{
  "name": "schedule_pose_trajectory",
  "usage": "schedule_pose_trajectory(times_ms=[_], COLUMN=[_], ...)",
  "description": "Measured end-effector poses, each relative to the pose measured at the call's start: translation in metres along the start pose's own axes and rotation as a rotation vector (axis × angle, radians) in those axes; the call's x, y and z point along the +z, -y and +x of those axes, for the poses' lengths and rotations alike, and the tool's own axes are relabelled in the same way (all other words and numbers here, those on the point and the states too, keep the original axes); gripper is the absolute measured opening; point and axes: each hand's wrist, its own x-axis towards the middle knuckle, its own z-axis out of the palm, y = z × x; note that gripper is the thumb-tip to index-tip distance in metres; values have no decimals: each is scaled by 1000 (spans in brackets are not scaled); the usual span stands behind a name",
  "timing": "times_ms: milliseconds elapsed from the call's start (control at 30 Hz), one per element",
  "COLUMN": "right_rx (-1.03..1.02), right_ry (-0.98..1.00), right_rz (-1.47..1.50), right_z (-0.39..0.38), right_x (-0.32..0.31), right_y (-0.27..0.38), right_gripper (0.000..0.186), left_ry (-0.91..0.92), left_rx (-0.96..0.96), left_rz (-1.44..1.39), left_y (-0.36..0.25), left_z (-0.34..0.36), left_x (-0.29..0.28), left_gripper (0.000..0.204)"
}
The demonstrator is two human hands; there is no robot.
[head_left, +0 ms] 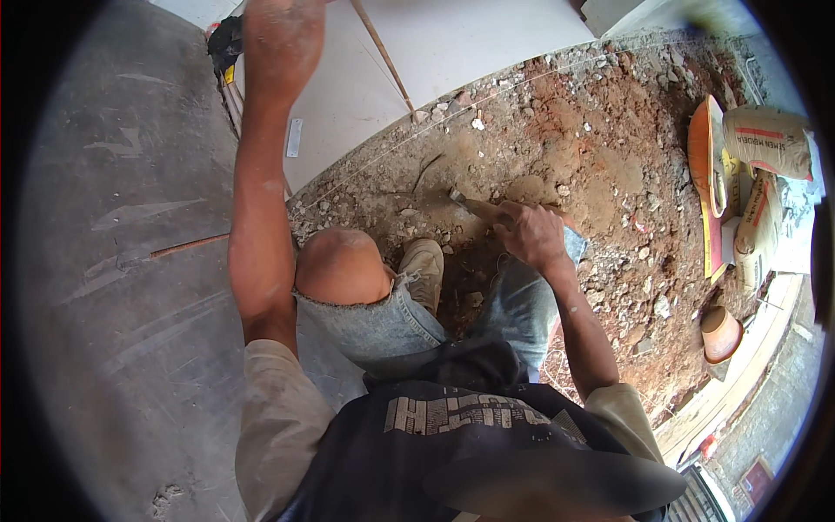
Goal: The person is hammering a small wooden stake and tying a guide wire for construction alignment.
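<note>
While the right hand point(532, 235) has its fingers curled closed around a short hand tool point(477, 208), that tool sits over rubble-strewn soil point(609, 174), its tip toward the upper left. The left hand point(283, 43) is raised at the upper edge; its grip I cannot tell. 2 sacks point(767, 143) lie well to the right.

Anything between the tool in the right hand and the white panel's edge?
Yes, at ground level: a thin bent strip and loose stones lie between the right hand's tool and the white panel.
</note>
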Motion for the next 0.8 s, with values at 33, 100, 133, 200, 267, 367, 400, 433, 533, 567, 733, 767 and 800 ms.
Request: schedule_pose_trajectory(times_ms=[33, 100, 133, 200, 267, 367, 400, 433, 533, 567, 733, 767, 800], right_rx=[-3, -48, -50, -20, -1, 7, 3, -5, -20, -28, -9, -49, -89], right_ry=[-2, -52, -53, -19, -3, 14, 15, 17, 14, 1, 23, -36, -96], right_rz=[-7, -11, -16, -22, -29, -47, -58, -65, -30, -26, -30, 2, 34], right_z=[-1, 0, 0, 2, 4, 8, 10, 10, 10, 10, 8, 7, 6], right_x=[1, 2, 1, 1, 1, 5, 6, 6, 6, 5, 5, 10, 14], right_y=[-1, -3, -2, 1, 2, 0, -1, -2, -3, -3, -3, -8, -12], right_gripper=[27, 27, 27, 27, 27, 27, 27, 27, 27, 27, 23, 22, 21], left_ry=[48, 48, 56, 58, 57, 18, 30, 43, 88, 85, 119, 120, 110], left_rx=[-9, -7, -8, -12, -18, -13, -14, -16, 12, 11, 32, 33, 17], left_rz=[10, -15, -38, -46, -58, -41, -52, -63, -40, -39, 1, 1, 12], left_y=[2, 8, 10, 12, 10, 8, 12, 17, 24, 24, 24, 23, 22], left_z=[-1, -3, -4, -4, -6, -10, -10, -11, -13, -13, -15, -15, -15], left_x=[1, 3, 3, 1, 2, 3, 3, 3, 1, 1, 0, -1, -2], left_gripper=[31, 31, 31, 31, 31, 34, 36, 39, 41, 41, 40, 40, 40])
